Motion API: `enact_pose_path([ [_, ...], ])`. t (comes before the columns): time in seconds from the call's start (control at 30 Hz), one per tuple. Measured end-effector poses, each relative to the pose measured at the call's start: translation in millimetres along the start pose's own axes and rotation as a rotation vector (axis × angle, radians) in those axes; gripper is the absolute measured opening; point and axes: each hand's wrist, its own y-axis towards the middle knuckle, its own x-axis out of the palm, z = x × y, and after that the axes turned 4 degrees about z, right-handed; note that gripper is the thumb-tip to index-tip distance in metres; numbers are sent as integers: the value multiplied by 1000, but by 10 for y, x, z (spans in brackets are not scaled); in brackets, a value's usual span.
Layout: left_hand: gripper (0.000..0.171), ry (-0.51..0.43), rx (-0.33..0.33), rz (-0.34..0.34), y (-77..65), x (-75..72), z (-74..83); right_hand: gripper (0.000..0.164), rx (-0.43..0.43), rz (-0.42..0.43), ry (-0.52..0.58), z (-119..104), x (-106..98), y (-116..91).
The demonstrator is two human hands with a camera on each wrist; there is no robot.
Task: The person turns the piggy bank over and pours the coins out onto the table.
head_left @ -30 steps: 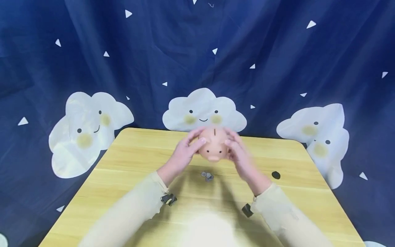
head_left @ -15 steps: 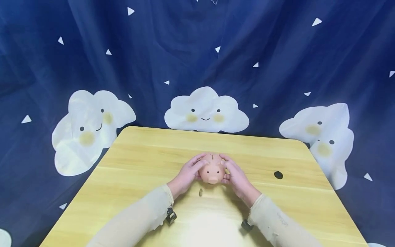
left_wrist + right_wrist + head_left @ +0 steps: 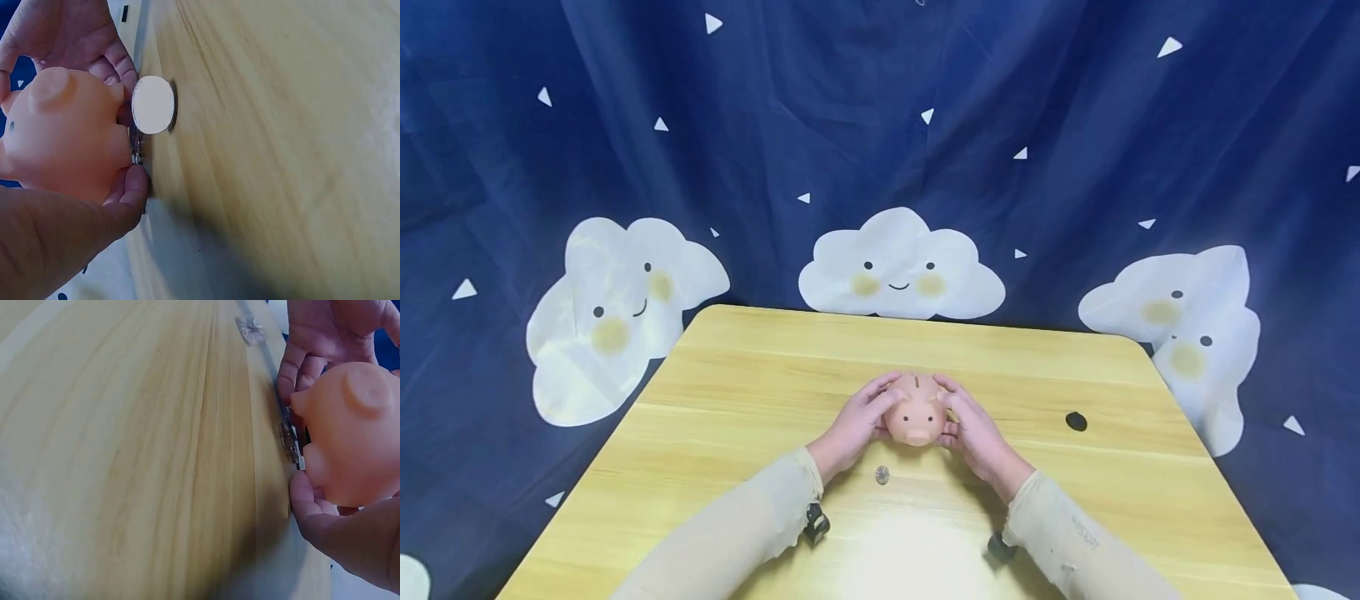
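Open table [image 3: 715,400] left and far, obstacles in the middle
Left hand [image 3: 852,419] and right hand [image 3: 979,432] block the left and right sides of the piggy bank [image 3: 916,423]; 1 coin [image 3: 882,475] stands in the near approach, 1 black disc [image 3: 1077,422] on the right.

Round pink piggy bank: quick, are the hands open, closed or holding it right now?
Left hand: holding one side of the round pink piggy bank.
Right hand: holding its opposite side.

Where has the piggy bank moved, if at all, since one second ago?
Yes: in the head view, the piggy bank now appears lower, below the table's far edge, which it overlapped before.
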Motion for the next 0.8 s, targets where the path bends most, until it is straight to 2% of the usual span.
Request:
enact_pose_path([
  [0.17,66,5,7,1,-14,-1,49,63,-1,2,-1,-49,2,-10],
  [0.27,68,15,16,4,1,-7,153,63,-10,-9,5,-155,10,-11],
  [0.43,68,56,58,13,73,-22,478,64,-65,-8,11,-457,33,2],
  [0.6,60,63,83,35,129,-39,757,64,-107,7,5,-730,62,5],
  [0.7,58,59,75,47,142,-46,811,63,-105,5,4,-780,76,14],
  [0.8,62,61,58,44,148,-59,749,64,-91,1,13,-706,77,34],
])
